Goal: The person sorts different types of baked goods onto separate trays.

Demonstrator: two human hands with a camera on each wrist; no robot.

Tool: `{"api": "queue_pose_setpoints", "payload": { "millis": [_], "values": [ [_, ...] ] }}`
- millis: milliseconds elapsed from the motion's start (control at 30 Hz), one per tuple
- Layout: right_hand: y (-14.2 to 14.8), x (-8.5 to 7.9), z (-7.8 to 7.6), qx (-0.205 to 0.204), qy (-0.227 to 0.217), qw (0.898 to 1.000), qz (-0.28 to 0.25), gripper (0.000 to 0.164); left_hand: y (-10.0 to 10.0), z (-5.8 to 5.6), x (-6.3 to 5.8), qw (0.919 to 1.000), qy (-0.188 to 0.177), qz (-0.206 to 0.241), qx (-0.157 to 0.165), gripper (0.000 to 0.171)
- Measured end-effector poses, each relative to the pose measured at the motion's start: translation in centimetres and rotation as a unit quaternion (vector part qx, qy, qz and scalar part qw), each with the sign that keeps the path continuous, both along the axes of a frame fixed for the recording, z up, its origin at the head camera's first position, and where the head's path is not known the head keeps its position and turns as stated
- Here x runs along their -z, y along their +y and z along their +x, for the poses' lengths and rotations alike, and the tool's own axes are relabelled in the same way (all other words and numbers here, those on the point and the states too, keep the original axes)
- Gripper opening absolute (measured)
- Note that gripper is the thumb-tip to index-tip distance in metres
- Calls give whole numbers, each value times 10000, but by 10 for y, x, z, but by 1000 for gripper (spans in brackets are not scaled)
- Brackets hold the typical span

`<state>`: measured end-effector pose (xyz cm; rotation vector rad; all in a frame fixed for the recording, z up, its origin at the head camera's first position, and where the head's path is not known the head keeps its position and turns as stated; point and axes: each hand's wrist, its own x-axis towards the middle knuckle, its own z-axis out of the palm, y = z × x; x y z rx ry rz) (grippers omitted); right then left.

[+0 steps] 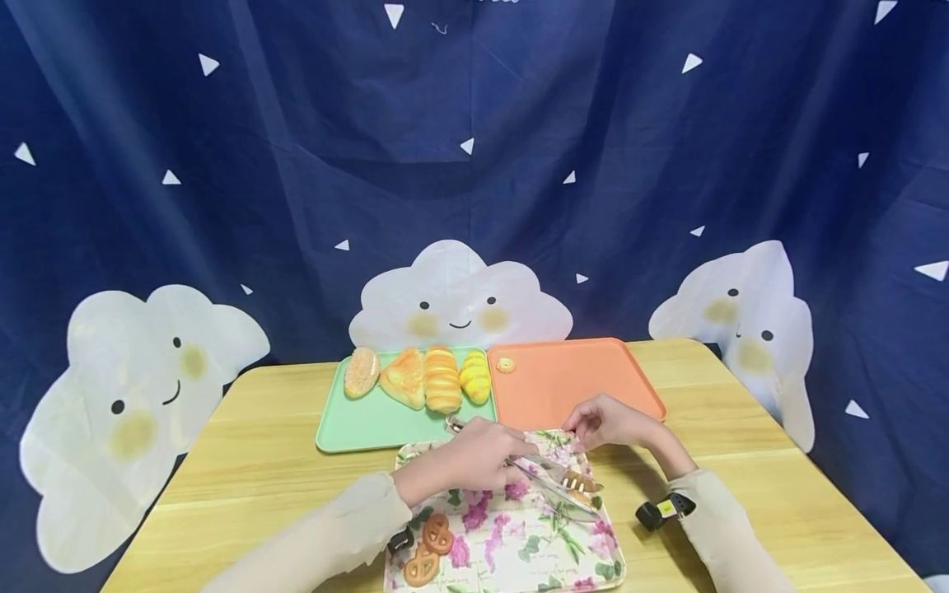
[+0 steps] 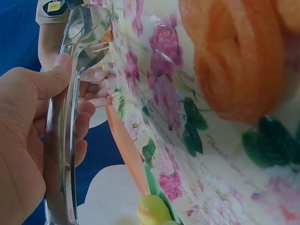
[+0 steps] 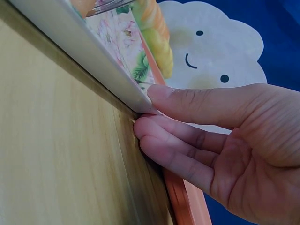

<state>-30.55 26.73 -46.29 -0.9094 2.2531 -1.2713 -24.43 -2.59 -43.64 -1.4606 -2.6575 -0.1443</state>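
Note:
My left hand (image 1: 482, 455) grips metal food tongs (image 2: 61, 140) over the floral tray (image 1: 534, 552). Around the tongs' tips, near that tray's right side, shows a brown piece of toy bread (image 1: 582, 484); whether the tongs clamp it I cannot tell. At the tray's far right corner, my right hand (image 3: 201, 136) pinches the rim, thumb above and fingers below. Two toy pretzels (image 1: 432, 550) lie at the tray's near left, close to my left wrist.
Behind the floral tray, a green tray (image 1: 348, 432) bears several toy breads, among them a striped loaf (image 1: 442, 380) and a yellow roll (image 1: 475, 377). Beside it lies an orange tray (image 1: 578, 379) with a small round pastry (image 1: 506, 365). A blue curtain hangs behind the wooden table (image 1: 245, 461).

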Motion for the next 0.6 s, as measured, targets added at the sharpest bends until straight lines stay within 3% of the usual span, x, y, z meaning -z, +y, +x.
{"api": "queue_pose_setpoints", "payload": {
  "millis": [400, 600],
  "values": [
    [-1, 0, 0, 1, -23, 10000, 51, 30, -7, 0, 0, 9998, 105, 131, 99, 38],
    [0, 1, 0, 30, -9, 10000, 67, 30, -13, 1, 0, 9997, -69, 203, -85, 41]
  ]
}}
